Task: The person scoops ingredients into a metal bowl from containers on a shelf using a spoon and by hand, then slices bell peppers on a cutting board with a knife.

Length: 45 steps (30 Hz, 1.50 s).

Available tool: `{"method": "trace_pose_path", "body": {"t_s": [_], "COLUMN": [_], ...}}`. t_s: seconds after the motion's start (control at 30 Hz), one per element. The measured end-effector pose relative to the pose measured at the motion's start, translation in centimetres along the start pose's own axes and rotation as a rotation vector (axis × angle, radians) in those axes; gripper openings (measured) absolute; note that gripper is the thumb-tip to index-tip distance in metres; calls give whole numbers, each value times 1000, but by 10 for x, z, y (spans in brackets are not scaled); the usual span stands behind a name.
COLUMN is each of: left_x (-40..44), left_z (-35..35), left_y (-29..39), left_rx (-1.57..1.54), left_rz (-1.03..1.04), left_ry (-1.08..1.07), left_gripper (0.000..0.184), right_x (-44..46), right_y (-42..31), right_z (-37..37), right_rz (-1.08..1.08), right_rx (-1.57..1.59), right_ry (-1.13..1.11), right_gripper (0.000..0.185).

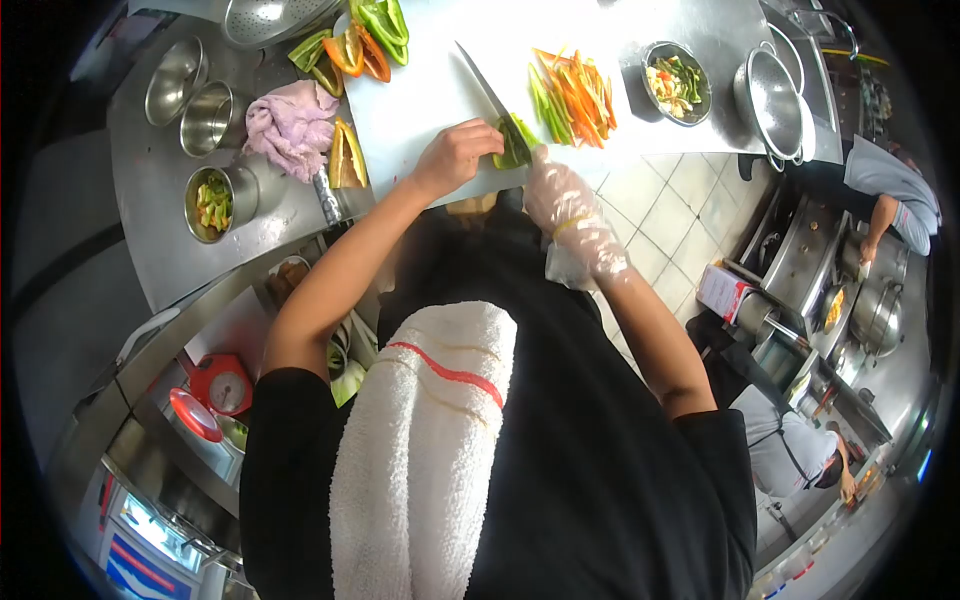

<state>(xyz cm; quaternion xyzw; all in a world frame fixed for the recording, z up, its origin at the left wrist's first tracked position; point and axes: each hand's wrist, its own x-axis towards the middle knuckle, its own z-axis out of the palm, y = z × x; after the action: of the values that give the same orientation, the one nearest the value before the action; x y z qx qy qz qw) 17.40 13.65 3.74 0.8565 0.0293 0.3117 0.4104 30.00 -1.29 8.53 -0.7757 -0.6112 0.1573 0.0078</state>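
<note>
My right hand [562,200], in a clear plastic glove, grips a knife [483,82] whose blade points away and to the left over the white cutting board [425,110]. A piece of green bell pepper [513,148] lies under the blade near the board's front edge. The bent fingers of my bare left hand [455,160] hold this piece from the left. Beyond my right hand lie cut strips of orange pepper [582,95] and green pepper [546,108]. At the board's far left sit larger green pepper pieces [383,28] and orange ones [358,52].
On the left are a pink cloth [292,128], metal bowls [178,80] and a container of cut peppers [215,205]. To the right stand a bowl of mixed vegetables [676,84] and colanders [775,100]. Two other people [895,185] work at the right-hand counter.
</note>
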Motion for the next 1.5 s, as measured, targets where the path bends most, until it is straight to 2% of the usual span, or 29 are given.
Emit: {"method": "trace_pose_path", "body": {"t_s": [0.03, 0.1, 0.13, 0.17, 0.23, 0.3, 0.37, 0.4, 0.43, 0.47, 0.5, 0.57, 0.63, 0.67, 0.8, 0.93, 1.07, 1.17, 1.23, 1.37, 1.43, 1.5], "left_x": [0, -5, -2, -2, 0, 0, 1, 1, 8, 10, 9, 9, 8, 10, 16, 12, 10, 10, 10, 13, 7, 8], "left_z": [-1, -1, -3, -3, -5, -6, -8, -9, -12, -12, -12, -12, -14, -15, -20, -21, -22, -20, -16, -18, -18, -17], "left_y": [0, -1, -5, -3, -3, -5, -2, 2, 1, -2, -3, -7, -8, -8, -4, 2, 3, 3, 2, -1, 1, 2], "left_rx": [4, 17, 47, 43, 22, 17, 11, 34, 70, 65, 88, 111, 111, 110, 166, 187, 206, 184, 181, 220, 256, 246], "left_rz": [-11, -21, -33, -36, -29, -13, 19, -11, -32, -22, -2, 28, 39, 45, 78, 78, 33, 65, 112, 126, 85, 105], "left_ry": [-9, -54, -76, -77, -72, -78, -110, -142, -161, -170, -177, -186, -223, -233, -263, -311, -368, -320, -206, -230, -310, -252], "left_gripper": [22, 21, 20, 20, 20, 20, 20, 20, 20, 20, 17, 14, 15, 15, 20, 19, 17, 15, 16, 18, 20, 20], "right_x": [0, 3, 0, -10, -21, -12, -3, -1, -1, -12, -19, -20, -14, -3, -22, -51, -56, -52, -37, -26, -44, -38], "right_y": [3, -4, -17, -23, -28, -20, -10, -14, -17, -26, -32, -27, -8, -12, -29, -44, -42, -38, -29, -30, -37, -28], "right_z": [3, -33, -63, -62, -51, -30, -19, -40, -54, -65, -67, -38, 3, -3, -79, -76, -59, -40, -18, -43, -54, -24], "right_rz": [3, -125, 64, 66, 226, 186, -30, 89, 97, 201, 305, 354, 65, 205, 253, 357, 293, 277, 239, 257, 276, 239], "right_rx": [3, -224, -69, -68, -2, 36, -36, 131, 129, 132, 138, 110, 79, 175, 298, 254, 179, 191, 222, 201, 189, 206], "right_ry": [5, -58, -274, -279, -216, -204, 63, -8, 11, -90, -198, -220, -73, -41, -184, -170, -102, -52, -34, -77, -122, -60], "right_gripper": [20, 19, 24, 24, 27, 23, 19, 18, 18, 19, 20, 20, 20, 18, 14, 13, 17, 20, 18, 19, 19, 18]}}
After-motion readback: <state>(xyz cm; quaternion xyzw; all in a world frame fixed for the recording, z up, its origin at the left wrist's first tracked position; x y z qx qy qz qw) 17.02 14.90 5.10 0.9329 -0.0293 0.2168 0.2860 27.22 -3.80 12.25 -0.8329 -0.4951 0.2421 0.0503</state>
